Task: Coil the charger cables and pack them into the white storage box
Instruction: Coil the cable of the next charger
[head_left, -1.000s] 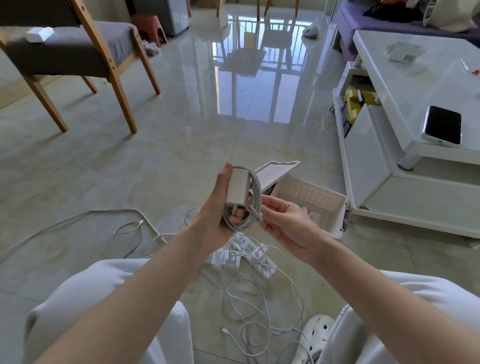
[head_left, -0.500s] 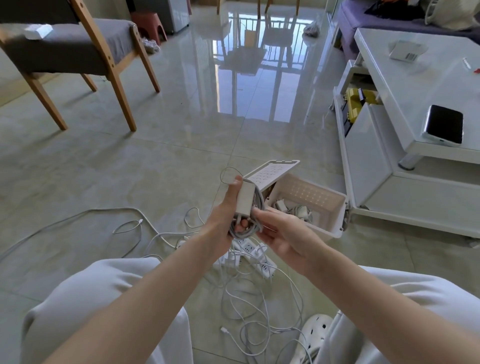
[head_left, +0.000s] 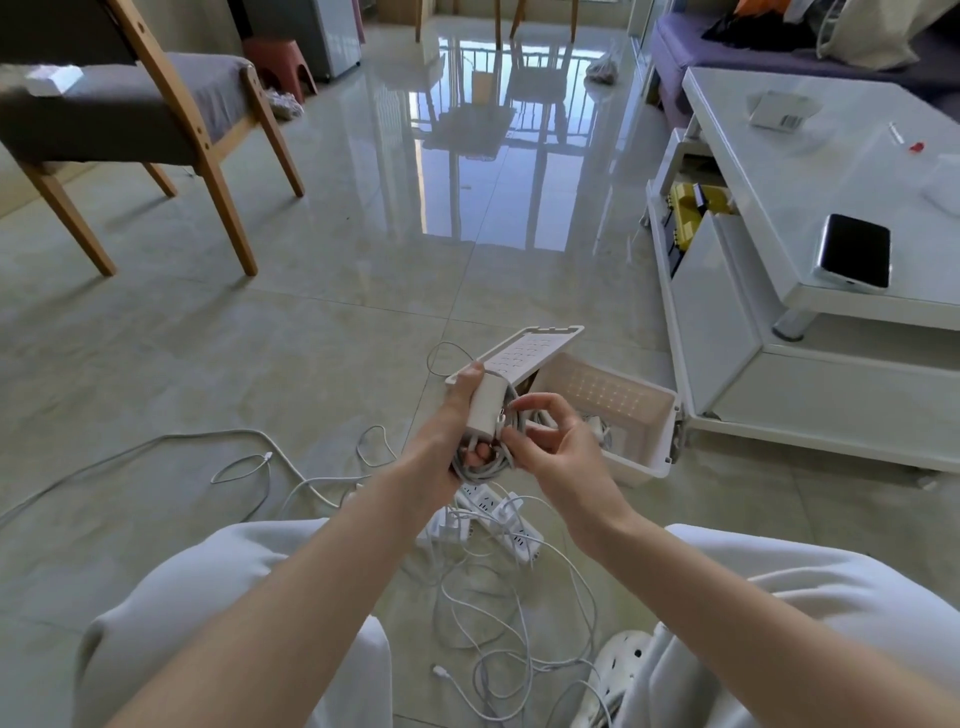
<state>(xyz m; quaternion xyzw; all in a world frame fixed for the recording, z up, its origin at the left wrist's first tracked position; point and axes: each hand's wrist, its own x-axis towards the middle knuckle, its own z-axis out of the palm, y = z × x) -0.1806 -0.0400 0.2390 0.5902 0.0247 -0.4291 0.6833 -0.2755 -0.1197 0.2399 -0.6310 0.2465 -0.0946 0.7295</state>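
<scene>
My left hand (head_left: 447, 441) grips a white charger brick (head_left: 485, 408) with its grey cable wound round it in a coil (head_left: 480, 462). My right hand (head_left: 550, 444) pinches the cable's end at the brick's side. Both hands hover just left of the white storage box (head_left: 644, 452), which stands open on the floor with its lid (head_left: 519, 353) tilted up at the left. Some white chargers lie inside the box, partly hidden by my right hand. Loose white cables (head_left: 498, 649) lie tangled on the floor between my knees.
White power strips (head_left: 498, 514) lie on the floor under my hands. A long cable (head_left: 156, 447) trails off to the left. A white low table (head_left: 831, 208) with a phone (head_left: 854, 249) stands at the right. A wooden chair (head_left: 130, 114) stands at the far left.
Both hands have lowered with the coiled charger toward the box. My right hand has shifted from holding the coil's side to pinching the cable end against the brick.
</scene>
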